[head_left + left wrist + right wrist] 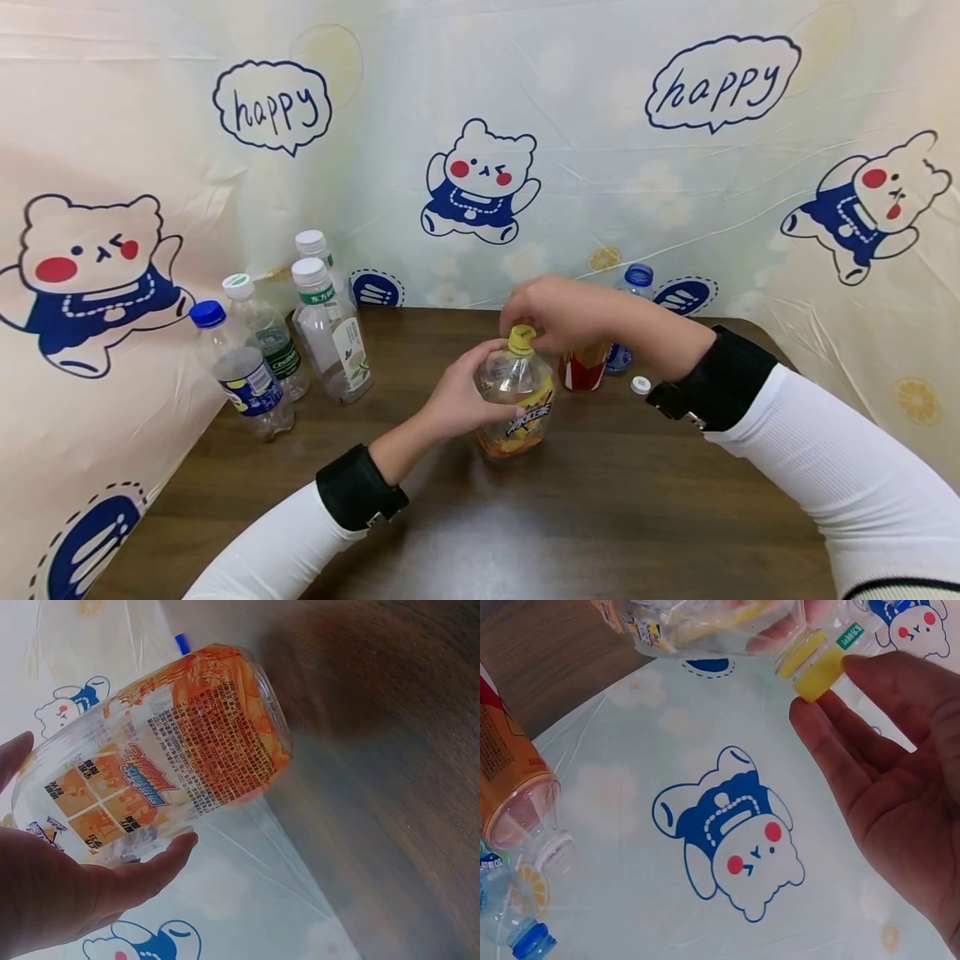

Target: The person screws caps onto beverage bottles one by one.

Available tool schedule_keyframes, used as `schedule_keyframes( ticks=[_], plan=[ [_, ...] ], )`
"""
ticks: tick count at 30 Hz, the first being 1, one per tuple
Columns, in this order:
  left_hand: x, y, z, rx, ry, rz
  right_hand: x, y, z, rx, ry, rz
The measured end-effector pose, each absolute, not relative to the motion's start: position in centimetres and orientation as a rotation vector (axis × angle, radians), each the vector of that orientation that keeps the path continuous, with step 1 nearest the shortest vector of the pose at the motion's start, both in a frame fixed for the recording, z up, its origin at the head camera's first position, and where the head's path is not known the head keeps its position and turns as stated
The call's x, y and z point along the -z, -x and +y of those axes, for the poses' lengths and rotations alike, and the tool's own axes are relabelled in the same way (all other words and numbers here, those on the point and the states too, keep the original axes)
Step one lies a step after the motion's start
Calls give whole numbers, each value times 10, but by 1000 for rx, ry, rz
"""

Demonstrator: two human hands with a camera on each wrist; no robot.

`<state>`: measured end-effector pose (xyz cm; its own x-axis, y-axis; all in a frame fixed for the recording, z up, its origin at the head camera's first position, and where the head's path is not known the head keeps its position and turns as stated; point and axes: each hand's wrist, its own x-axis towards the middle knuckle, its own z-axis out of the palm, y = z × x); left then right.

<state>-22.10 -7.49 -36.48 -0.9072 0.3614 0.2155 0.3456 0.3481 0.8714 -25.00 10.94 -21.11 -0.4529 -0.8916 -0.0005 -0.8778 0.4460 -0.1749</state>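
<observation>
A clear plastic bottle [513, 387] with a yellow-orange label stands upright over the table, near its middle. My left hand [459, 398] grips it around the side, with thumb and fingers on opposite sides. In the left wrist view the bottle's printed back label [217, 742] faces the camera, above the left hand's fingers [150, 877]. At the top, my right hand [562, 312] pinches the yellow cap [821, 673] between thumb and fingertips. A yellow ring [801, 652] circles the neck below the cap, with a strip of clear neck showing between them.
Several clear bottles stand at the left, among them a blue-capped bottle [251, 387] and a white-capped one [333, 342]. Behind the right hand are a red-and-orange labelled bottle [583, 368] and a blue-necked bottle [639, 277]. A loose white cap [641, 385] lies on the wooden table [600, 500].
</observation>
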Motion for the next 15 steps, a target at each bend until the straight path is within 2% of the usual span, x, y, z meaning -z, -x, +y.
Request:
schedule_keyframes(
  ticks=[7, 15],
  plan=[
    [363, 218, -73, -1683, -674, 2551, 215, 250, 107, 167, 1619, 2638],
    [366, 217, -71, -1653, -650, 2578, 228, 247, 105, 33, 1450, 2802]
  ],
)
